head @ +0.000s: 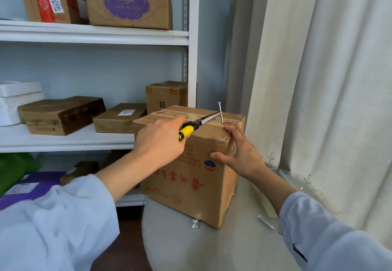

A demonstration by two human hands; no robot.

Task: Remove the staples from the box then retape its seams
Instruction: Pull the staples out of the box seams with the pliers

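With the box (191, 164) on the round table (180, 239), the left hand (161, 141) grips pliers (199, 123) pinching an upright nail (220, 112) atop it; the flat, empty right hand (239, 156) should brace the box's corner during a straight upward pull.

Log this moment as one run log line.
left hand: grips pliers | pliers: on nail | right hand: steadies box
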